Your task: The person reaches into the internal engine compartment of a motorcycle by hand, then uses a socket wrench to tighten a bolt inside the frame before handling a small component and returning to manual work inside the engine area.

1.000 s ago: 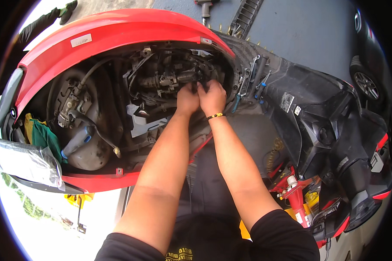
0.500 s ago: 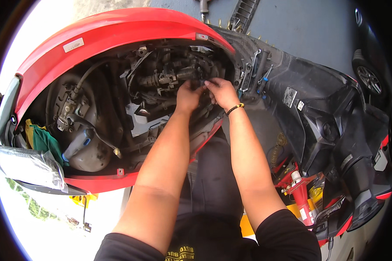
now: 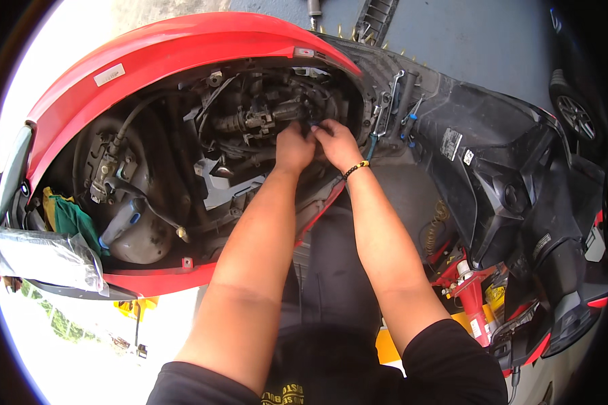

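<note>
Both hands meet over the right part of an exposed scooter engine (image 3: 260, 120), inside the opening of a red body shell (image 3: 203, 32). My left hand (image 3: 294, 148) has its fingers pinched at a dark part among the hoses. Right beside it, my right hand (image 3: 338, 143) pinches at the same spot, thumb and index finger nearly touching the left fingertips. What sits between the fingers is small, dark and mostly covered, so its kind cannot be made out. A beaded bracelet (image 3: 356, 170) circles my right wrist.
Wrenches (image 3: 383, 115) and a blue-handled tool (image 3: 409, 125) lie on the black floorboard right of the hands. On the left are a rounded tank (image 3: 148, 243), a green cloth (image 3: 76, 219) and a plastic-wrapped package (image 3: 44, 258). A red jack-like tool (image 3: 471, 300) stands lower right.
My right hand has shifted slightly left and its fingers curl in more. My left fingers are bunched closer to it. The view has moved a little.
</note>
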A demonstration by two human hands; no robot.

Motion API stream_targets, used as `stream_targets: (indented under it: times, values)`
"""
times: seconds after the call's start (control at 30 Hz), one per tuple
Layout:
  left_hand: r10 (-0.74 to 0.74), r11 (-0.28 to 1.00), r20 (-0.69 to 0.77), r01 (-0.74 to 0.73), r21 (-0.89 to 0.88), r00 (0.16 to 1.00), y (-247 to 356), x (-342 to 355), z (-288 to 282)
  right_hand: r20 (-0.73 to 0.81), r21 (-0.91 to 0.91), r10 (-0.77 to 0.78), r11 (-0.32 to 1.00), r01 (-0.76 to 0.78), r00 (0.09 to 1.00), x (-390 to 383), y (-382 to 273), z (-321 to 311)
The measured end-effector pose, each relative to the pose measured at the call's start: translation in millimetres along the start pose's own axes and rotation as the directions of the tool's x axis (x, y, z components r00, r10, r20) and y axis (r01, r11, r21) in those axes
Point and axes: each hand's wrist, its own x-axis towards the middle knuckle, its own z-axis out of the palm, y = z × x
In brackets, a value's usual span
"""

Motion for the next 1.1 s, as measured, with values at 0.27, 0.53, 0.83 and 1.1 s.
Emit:
stream_targets:
  times: [0.27,0.53,0.83,1.1]
  values:
    - [-0.002,1.000,0.043,0.002,-0.017,0.999,-10,-20,8,-0.311,-0.277,-0.248,0.947,0.163,0.917,-16,24,19]
    - [0.205,0.979,0.029,-0.205,-0.020,0.978,4,-22,-5,-0.171,0.478,0.005,0.875,0.079,0.985,-5,38,1]
    - [0.229,0.967,0.067,-0.235,0.098,0.971,-5,-21,4,-0.030,0.692,0.055,0.722,-0.019,0.998,-9,37,-2]
    - [0.276,0.946,0.051,-0.281,0.163,0.960,-12,-23,4,-0.070,0.598,0.041,0.801,0.009,0.997,-11,33,0]
